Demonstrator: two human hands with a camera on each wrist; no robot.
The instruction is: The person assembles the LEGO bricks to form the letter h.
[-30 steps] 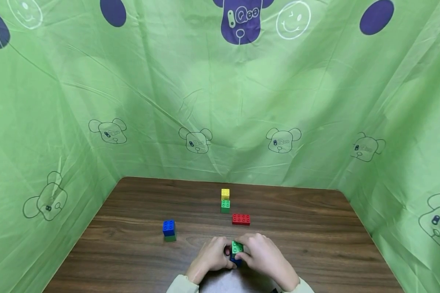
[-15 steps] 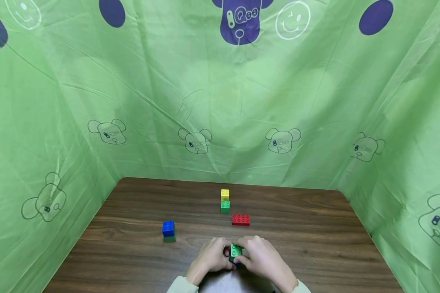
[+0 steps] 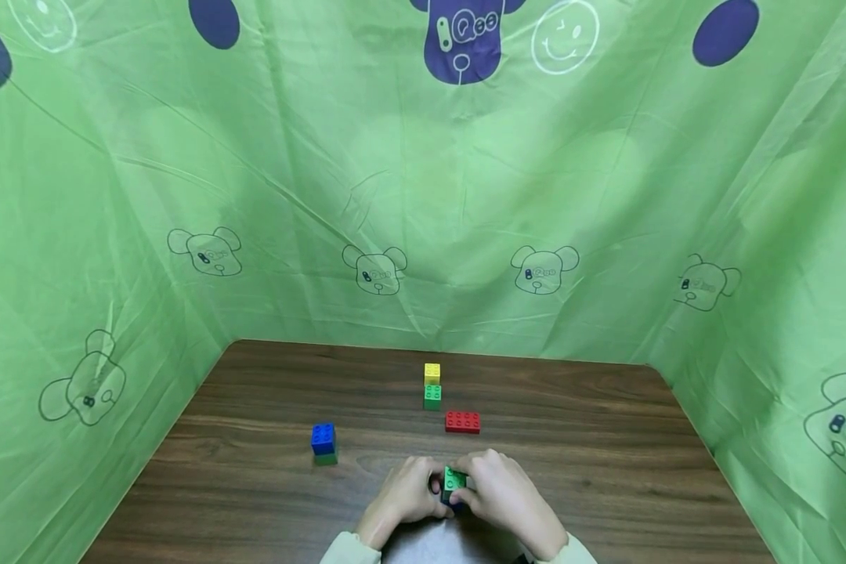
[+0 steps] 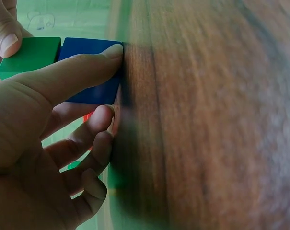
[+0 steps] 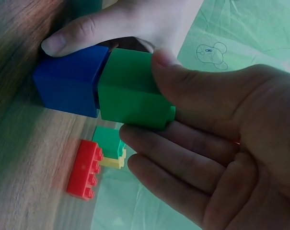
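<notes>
At the table's near side my left hand (image 3: pixel 410 489) pinches a blue brick (image 5: pixel 68 84) that stands on the wood. Its thumb lies along the brick's near face in the left wrist view, and the other fingers curl on the far side. My right hand (image 3: pixel 500 493) holds a green brick (image 5: pixel 128 86) on top of the blue one, between thumb and fingers. A thin dark line shows between the two bricks in the right wrist view. Whether their studs are fully pressed together I cannot tell.
A red brick (image 3: pixel 462 422) lies just beyond the hands. Farther back are a green brick (image 3: pixel 432 397) and a yellow brick (image 3: pixel 432 373). To the left, a blue brick (image 3: pixel 323 439) sits on a green one (image 3: pixel 327 459). Green printed cloth (image 3: pixel 458 313) borders the table.
The green brick in my right hand has come slightly down and left over the blue brick, which shows less in the head view. My left hand stays in place.
</notes>
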